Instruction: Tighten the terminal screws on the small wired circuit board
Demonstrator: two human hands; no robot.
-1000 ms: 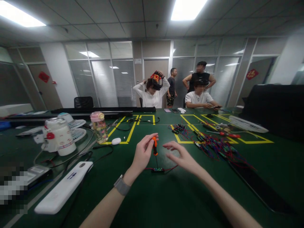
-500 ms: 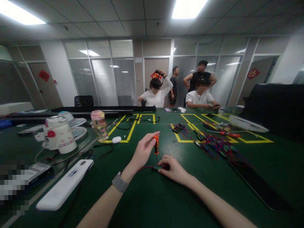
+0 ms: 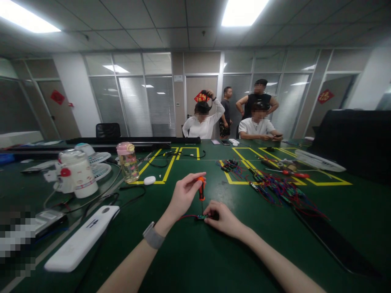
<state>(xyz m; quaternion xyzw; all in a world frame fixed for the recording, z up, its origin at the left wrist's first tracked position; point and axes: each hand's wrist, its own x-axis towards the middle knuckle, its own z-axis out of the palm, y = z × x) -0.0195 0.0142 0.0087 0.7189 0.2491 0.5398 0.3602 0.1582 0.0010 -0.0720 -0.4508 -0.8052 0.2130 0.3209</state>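
My left hand (image 3: pixel 187 192) is closed on the orange and black handle of a screwdriver (image 3: pixel 201 189), which stands upright with its thin shaft pointing down. The shaft's lower end meets a small green circuit board (image 3: pixel 201 217) lying on the green table (image 3: pixel 189 260). Thumb and fingers of my right hand (image 3: pixel 222 217) pinch the board's right end. Red and dark wires (image 3: pixel 187 216) run out from the board's left side. Whether the screwdriver tip sits in a screw is too small to tell.
Several wired boards (image 3: pixel 275 185) lie heaped at the right, near another screwdriver (image 3: pixel 295 173) and a dark flat panel (image 3: pixel 332 240). On the left stand a pink-lidded bottle (image 3: pixel 127 162), a white jug (image 3: pixel 80 175) and a white long device (image 3: pixel 84 238). People (image 3: pixel 259 126) are across the table.
Both hands, the screwdriver and the board keep nearly the same places. Across the table, the seated person with a raised arm has shifted slightly right and lowered the other hand.
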